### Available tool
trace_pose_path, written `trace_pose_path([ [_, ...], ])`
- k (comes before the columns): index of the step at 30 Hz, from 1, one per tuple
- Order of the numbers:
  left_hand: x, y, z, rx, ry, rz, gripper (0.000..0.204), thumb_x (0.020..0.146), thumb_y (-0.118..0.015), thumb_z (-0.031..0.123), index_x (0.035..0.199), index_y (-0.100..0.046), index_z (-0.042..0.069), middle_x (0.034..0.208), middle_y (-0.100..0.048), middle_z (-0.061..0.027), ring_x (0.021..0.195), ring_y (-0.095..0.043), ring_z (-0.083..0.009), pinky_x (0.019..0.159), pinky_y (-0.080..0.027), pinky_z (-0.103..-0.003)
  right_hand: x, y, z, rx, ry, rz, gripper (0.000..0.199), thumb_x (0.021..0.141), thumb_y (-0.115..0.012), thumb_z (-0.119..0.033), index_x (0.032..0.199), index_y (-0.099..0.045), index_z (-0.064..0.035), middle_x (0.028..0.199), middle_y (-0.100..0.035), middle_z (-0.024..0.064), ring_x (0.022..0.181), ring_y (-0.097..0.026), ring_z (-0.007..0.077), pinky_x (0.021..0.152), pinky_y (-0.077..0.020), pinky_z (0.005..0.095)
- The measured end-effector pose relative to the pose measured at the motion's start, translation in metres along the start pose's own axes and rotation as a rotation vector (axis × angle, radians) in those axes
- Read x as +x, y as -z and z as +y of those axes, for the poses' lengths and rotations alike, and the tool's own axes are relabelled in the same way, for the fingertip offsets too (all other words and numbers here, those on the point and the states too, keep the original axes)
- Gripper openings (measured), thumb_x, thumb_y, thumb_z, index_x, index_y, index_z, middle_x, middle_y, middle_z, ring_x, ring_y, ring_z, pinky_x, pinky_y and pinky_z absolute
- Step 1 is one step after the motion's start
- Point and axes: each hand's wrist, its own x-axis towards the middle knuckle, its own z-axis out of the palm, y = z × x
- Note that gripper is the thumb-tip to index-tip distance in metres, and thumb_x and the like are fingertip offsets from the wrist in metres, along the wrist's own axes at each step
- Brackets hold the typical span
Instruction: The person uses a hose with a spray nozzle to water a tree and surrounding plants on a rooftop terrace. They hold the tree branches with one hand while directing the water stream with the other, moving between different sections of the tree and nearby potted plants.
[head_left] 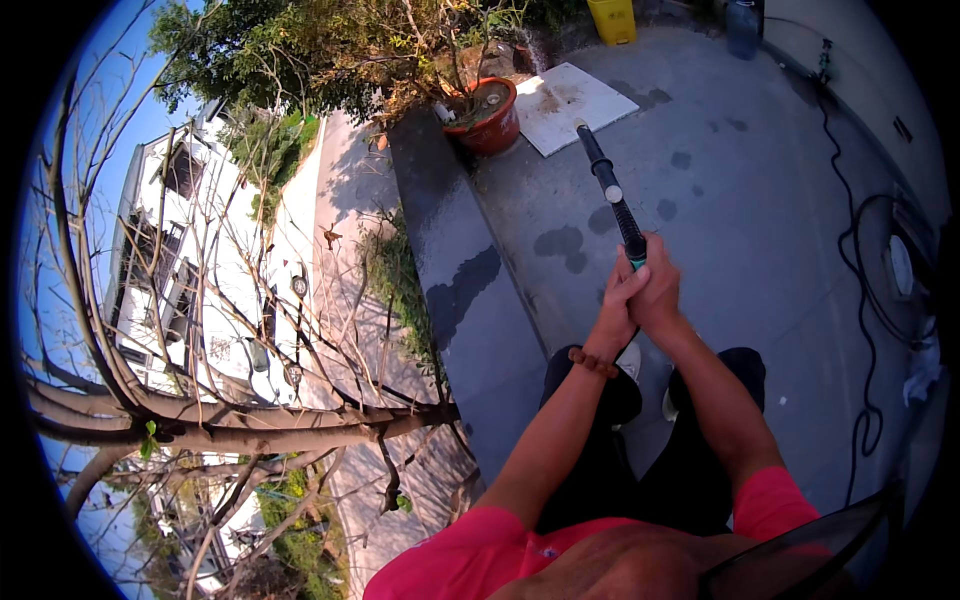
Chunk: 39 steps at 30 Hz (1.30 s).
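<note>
A black spray wand [608,185] with a teal band near the grip points away from me toward a red plant pot [488,118]. My right hand [660,290] is wrapped around the wand's grip. My left hand [618,305] clasps the same grip just below and to the left, with a brown bead bracelet on its wrist. Both forearms come up from the lower edge. My feet in white shoes stand on the grey concrete below the hands.
A low concrete ledge [455,290] with wet patches borders the paved terrace. A white slab [575,105] lies beside the pot, a yellow bin [612,20] beyond it. A black hose [860,330] snakes along the right. Bare branches and buildings lie below at left.
</note>
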Motion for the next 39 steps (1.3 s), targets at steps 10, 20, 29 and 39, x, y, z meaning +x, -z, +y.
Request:
trace_pose_path([
  [10, 0.000, 0.006, -0.003, -0.111, 0.035, -0.006, 0.058, 0.103, -0.061, 0.040, 0.148, -0.046, 0.007, 0.141, -0.055, -0.0067, 0.130, -0.053, -0.0199, 0.113, -0.041, -0.037, -0.001, 0.004, -0.003, 0.060, 0.021, 0.032, 0.035, 0.098, -0.068, -0.026, 0.120, -0.055, -0.0028, 0.089, -0.068, 0.0235, 0.081, -0.067, 0.0490, 0.067, -0.0511, 0.0530],
  [20, -0.002, 0.006, -0.004, -0.080, 0.078, 0.026, 0.058, 0.107, -0.053, 0.047, 0.151, -0.047, 0.009, 0.143, -0.055, -0.0048, 0.133, -0.052, -0.0191, 0.115, -0.039, -0.037, 0.005, 0.015, -0.013, 0.151, -0.083, -0.009, 0.033, 0.099, -0.067, -0.027, 0.116, -0.053, -0.0025, 0.088, -0.068, 0.0222, 0.081, -0.067, 0.0475, 0.066, -0.0501, 0.0535],
  [29, -0.004, 0.005, -0.003, -0.086, 0.083, 0.036, 0.055, 0.109, -0.047, 0.048, 0.148, -0.049, 0.009, 0.140, -0.058, -0.0063, 0.132, -0.054, -0.0215, 0.114, -0.041, -0.039, 0.005, 0.015, -0.014, 0.182, -0.078, -0.027, 0.031, 0.100, -0.068, -0.027, 0.114, -0.054, -0.0027, 0.085, -0.068, 0.0204, 0.076, -0.067, 0.0451, 0.064, -0.0503, 0.0513],
  [39, -0.008, 0.007, -0.002, -0.096, 0.106, 0.032, 0.059, 0.109, -0.045, 0.051, 0.148, -0.049, 0.007, 0.141, -0.058, -0.0066, 0.131, -0.055, -0.0208, 0.114, -0.041, -0.038, 0.003, 0.014, -0.017, 0.162, -0.115, -0.051, 0.033, 0.100, -0.067, -0.031, 0.116, -0.056, -0.0041, 0.089, -0.069, 0.0207, 0.077, -0.066, 0.0465, 0.067, -0.0510, 0.0521],
])
